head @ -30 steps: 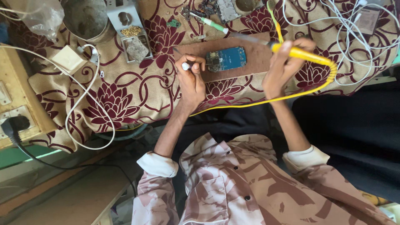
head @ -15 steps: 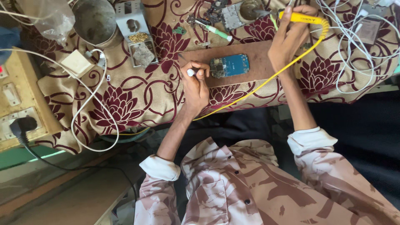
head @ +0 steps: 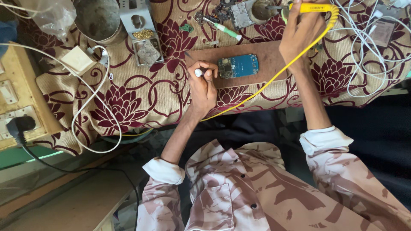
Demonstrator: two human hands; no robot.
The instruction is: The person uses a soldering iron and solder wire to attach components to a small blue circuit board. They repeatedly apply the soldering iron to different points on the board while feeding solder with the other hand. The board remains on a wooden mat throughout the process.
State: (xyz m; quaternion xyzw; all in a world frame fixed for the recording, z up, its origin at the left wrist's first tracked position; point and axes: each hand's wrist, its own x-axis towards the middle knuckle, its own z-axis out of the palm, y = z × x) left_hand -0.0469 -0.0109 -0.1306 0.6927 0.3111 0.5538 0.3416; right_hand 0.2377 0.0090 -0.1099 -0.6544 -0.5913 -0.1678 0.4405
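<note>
Since the earlier frame, the right hand [head: 302, 28] carried the yellow soldering iron [head: 314, 7] toward the desk's far edge. Left hand [head: 203, 83] pinched a white-tipped tool [head: 198, 72] beside the blue circuit board [head: 238, 66] on the brown mat [head: 274, 55].

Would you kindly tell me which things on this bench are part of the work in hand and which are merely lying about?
In use:
left hand gripping a thin tool with a white end
blue circuit board on the brown wooden board
right hand holding the yellow soldering iron

Lying about:
white cables
white adapter
metal bowl
green-handled tool
black plug
</note>
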